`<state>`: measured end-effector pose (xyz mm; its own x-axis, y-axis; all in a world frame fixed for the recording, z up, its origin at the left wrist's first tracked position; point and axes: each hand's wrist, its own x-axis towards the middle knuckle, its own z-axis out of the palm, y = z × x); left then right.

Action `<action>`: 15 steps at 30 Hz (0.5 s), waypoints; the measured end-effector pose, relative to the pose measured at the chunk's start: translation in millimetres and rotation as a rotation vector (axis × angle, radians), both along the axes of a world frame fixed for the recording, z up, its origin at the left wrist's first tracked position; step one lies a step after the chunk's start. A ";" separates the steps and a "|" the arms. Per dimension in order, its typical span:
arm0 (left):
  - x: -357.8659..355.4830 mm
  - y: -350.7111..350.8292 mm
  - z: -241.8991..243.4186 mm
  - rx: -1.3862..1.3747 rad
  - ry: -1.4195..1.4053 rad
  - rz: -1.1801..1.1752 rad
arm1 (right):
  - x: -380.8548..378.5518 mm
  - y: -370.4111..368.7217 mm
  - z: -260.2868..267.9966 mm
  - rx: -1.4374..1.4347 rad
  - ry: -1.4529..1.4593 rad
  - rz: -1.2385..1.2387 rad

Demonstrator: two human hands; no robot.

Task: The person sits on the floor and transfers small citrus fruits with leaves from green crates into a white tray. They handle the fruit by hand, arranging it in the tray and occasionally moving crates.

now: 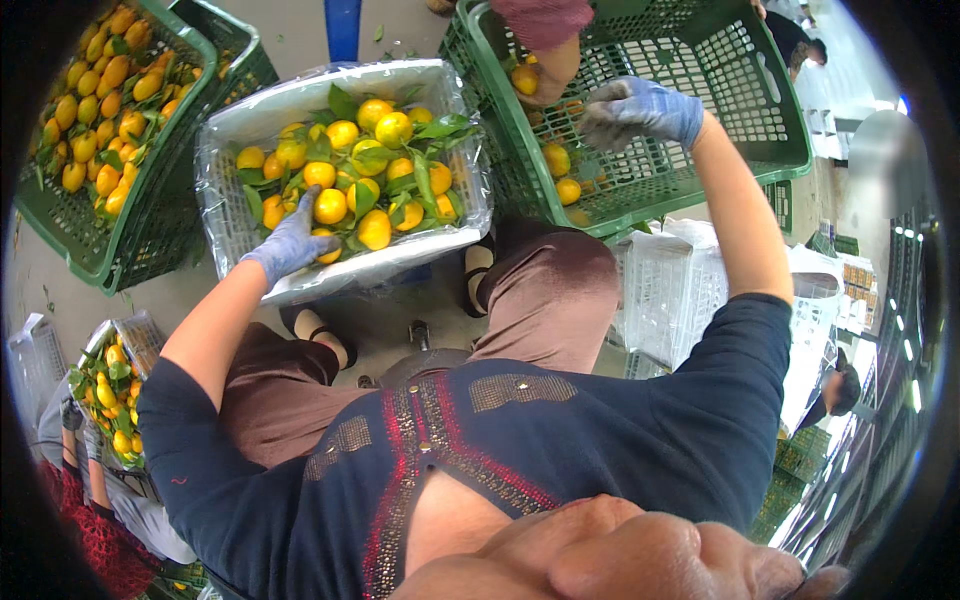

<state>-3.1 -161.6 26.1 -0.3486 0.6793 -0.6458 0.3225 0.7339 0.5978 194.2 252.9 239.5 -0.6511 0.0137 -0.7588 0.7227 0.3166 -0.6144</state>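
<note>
Before me stands a white crate (289, 285) lined with clear plastic film, holding mandarins (319, 173) with green leaves. My left hand (291, 244), in a blue-grey glove, reaches over its near left edge. Its thumb and forefinger are apart and touch mandarins at the near side; no firm grip shows. At the right, my right hand (637, 116), in a similar glove with greyed fingertips, hangs over a large green plastic crate (750, 165). Its fingers are spread, with no fruit visible in them. A few mandarins (556, 160) lie along that crate's left side.
Another person's arm (551, 60) reaches into the green crate, the hand at a mandarin (524, 79). A green crate (112, 247) full of mandarins stands at left. Lower left, a gloved person (90, 495) sits by another filled crate (112, 397). White crates (667, 292) stand at right.
</note>
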 end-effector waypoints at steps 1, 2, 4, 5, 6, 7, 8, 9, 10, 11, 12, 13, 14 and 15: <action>-3.6 1.6 1.5 -0.011 0.041 -0.071 | 18.9 33.6 -19.6 0.071 -0.122 -0.093; -6.7 0.3 0.9 -0.027 0.078 -0.142 | 29.4 43.2 -33.5 0.212 -0.190 -0.009; -6.1 0.7 2.0 -0.023 0.058 -0.119 | 41.8 55.4 -73.9 0.509 -0.305 0.248; -5.7 3.6 3.5 -0.024 0.050 -0.109 | 42.4 56.7 -103.3 0.661 -0.349 0.417; -4.9 5.7 5.3 -0.058 0.046 -0.105 | 41.0 48.1 -124.8 0.607 -0.380 0.327; -5.7 6.8 7.1 -0.069 0.051 -0.109 | 38.1 42.6 -144.0 0.619 -0.384 0.270; -6.7 7.4 9.1 -0.081 0.056 -0.115 | 36.4 37.0 -163.0 0.630 -0.387 0.211; -8.0 7.2 10.3 -0.093 0.061 -0.122 | 34.9 34.0 -179.6 0.711 -0.368 0.183; -10.9 7.8 9.6 -0.096 0.079 -0.151 | 37.9 38.2 -198.0 0.763 -0.348 0.203; -13.7 8.7 10.2 -0.107 0.095 -0.166 | 41.0 40.9 -216.0 0.814 -0.328 0.219; -15.9 11.7 10.4 -0.116 0.107 -0.188 | 46.4 53.4 -239.5 0.833 -0.310 0.282; -16.6 12.4 10.7 -0.124 0.119 -0.200 | 47.8 58.4 -251.8 0.854 -0.288 0.354; -17.4 12.6 9.5 -0.111 0.118 -0.208 | 53.0 61.0 -263.3 0.915 -0.315 0.337; -16.9 7.9 7.4 -0.105 0.115 -0.198 | 47.4 62.6 -253.7 0.786 -0.296 0.302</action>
<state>-20.0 -153.7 33.4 -0.2904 0.6733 -0.6800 0.5280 0.7053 0.4730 241.6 315.5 -14.1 -0.4904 0.4602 -0.7401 0.6345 0.7707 0.0589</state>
